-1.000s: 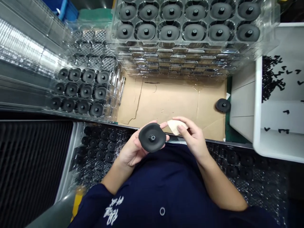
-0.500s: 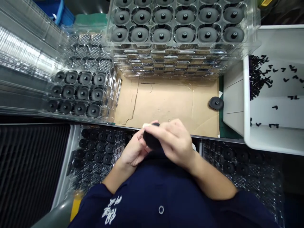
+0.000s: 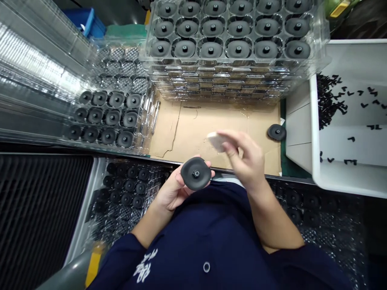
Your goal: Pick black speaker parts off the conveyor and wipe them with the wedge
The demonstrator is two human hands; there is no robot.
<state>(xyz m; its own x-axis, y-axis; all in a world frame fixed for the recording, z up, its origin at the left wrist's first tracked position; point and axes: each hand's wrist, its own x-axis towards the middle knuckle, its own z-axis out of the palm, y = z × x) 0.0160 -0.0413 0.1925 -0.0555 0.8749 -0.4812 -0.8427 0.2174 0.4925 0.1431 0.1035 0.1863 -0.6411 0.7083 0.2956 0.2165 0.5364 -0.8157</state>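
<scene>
We see left hand [image 3: 173, 189] gripping black disc [image 3: 196, 173] at frame centre, hub up. Right hand [image 3: 245, 158] pinches pale pad [image 3: 216, 141] just above-right, apart from disc. We judge wiping step; next needs pad on disc.

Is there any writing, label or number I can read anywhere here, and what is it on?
White characters printed on the dark blue shirt, low near the left sleeve: seen upside down and too blurred to read.
Black disc held in the left hand: no writing visible.
Pale pad in the right hand: none.
Clear trays, cardboard, white bin: no labels visible.
</scene>
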